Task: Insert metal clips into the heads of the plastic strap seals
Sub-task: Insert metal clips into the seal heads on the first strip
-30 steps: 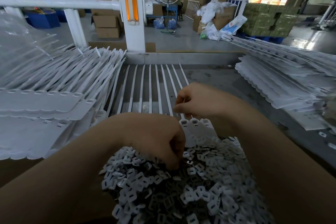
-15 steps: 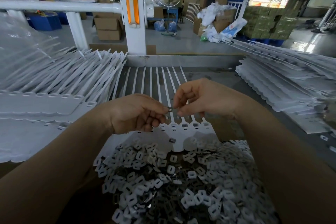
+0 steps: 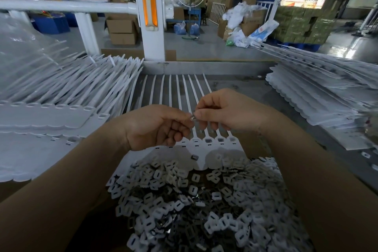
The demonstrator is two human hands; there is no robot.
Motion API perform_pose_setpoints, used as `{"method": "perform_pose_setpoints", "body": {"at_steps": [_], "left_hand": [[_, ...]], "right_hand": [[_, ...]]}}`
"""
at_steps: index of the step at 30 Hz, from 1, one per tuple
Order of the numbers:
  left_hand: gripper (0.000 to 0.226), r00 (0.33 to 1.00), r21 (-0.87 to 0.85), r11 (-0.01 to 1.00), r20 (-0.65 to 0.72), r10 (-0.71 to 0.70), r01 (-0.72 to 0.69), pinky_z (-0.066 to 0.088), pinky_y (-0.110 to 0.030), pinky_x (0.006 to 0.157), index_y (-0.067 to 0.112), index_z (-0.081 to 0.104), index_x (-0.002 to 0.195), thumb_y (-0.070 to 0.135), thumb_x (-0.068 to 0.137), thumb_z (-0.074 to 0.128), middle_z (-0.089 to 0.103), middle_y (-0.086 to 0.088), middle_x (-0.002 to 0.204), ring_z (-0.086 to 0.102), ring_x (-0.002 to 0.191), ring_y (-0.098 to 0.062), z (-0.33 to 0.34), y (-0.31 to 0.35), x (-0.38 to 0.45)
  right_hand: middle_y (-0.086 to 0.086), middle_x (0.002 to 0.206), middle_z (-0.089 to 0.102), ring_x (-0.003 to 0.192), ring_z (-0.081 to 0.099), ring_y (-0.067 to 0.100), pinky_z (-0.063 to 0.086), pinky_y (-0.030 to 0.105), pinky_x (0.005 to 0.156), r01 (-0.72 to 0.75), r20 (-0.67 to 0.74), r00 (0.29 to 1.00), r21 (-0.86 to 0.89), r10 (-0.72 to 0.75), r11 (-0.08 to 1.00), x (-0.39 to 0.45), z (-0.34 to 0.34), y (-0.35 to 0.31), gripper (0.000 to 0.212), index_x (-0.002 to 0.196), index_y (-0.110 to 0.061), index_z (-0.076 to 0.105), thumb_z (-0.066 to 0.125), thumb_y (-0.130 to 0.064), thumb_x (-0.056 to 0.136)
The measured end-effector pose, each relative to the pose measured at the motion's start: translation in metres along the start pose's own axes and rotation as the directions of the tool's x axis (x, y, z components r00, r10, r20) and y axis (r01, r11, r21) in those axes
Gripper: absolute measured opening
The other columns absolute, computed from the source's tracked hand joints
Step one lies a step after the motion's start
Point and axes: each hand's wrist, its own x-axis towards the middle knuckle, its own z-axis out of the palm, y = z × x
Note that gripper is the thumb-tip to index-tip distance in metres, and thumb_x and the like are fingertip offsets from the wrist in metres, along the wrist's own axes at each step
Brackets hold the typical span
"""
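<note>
Hands: left [image 3: 155, 127], right [image 3: 227, 112] — both pinching one clip [image 3: 193, 117] above seal heads [image 3: 208, 141]; square to slot, press flush.

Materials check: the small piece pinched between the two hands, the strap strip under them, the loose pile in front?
Small clip: looks like bare metal, grey with a bright glint. Strap seal strip: matte white, probably moulded plastic, its heads joined in one even piece. Loose pile: mixed, matte white slotted tabs that look plastic, among darker shiny pieces that look metal. Left hand and right hand both pinch the clip.
</note>
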Motion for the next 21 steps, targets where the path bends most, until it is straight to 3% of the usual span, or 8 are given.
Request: {"method": "perform_pose_setpoints", "body": {"at_steps": [5,10,17,21], "left_hand": [[0.015,0.986,-0.024,0.99,-0.092,0.138,-0.141,0.045,-0.018,0.053,0.011,0.069,0.085,0.023,0.075,0.067,0.065,-0.003,0.074,0.056,0.059,-0.01,0.002,0.0,0.001],[0.008,0.965,0.073,0.977,-0.158,0.208,-0.199,0.044,-0.016,0.047,0.011,0.069,0.083,0.018,0.078,0.07,0.067,-0.003,0.071,0.056,0.055,-0.007,0.004,0.001,0.0],[0.01,0.893,0.404,0.886,-0.277,0.354,-0.226,0.04,-0.011,0.043,0.012,0.071,0.081,0.01,0.088,0.065,0.066,0.005,0.058,0.054,0.047,0.001,0.017,0.001,0.004],[0.004,0.862,0.556,0.799,-0.264,0.432,-0.23,0.046,-0.011,0.051,0.023,0.068,0.085,0.021,0.088,0.068,0.069,0.004,0.073,0.06,0.059,-0.001,0.023,-0.007,0.01]], "right_hand": [[-0.002,0.076,0.073,0.057,0.057,0.004,0.042,0.018,0.047,-0.053,-0.038,0.998,0.051,0.055,0.997,0.001,-0.002,0.0,0.015,0.086,-0.019,0.069,0.06,-0.028,0.095],[-0.003,0.075,0.072,0.056,0.057,0.003,0.041,0.016,0.046,-0.058,-0.036,0.998,0.054,0.06,0.997,0.001,-0.002,0.001,0.013,0.086,-0.02,0.068,0.061,-0.027,0.094],[-0.012,0.063,0.067,0.053,0.056,-0.001,0.043,0.015,0.047,-0.033,-0.03,0.999,0.004,0.033,0.999,0.002,-0.005,0.001,0.007,0.088,-0.021,0.069,0.064,-0.023,0.092],[-0.007,0.063,0.066,0.056,0.057,0.003,0.043,0.019,0.05,-0.137,-0.006,0.99,-0.109,0.138,0.985,0.0,-0.01,0.006,0.02,0.084,-0.014,0.07,0.062,-0.029,0.093]]}}
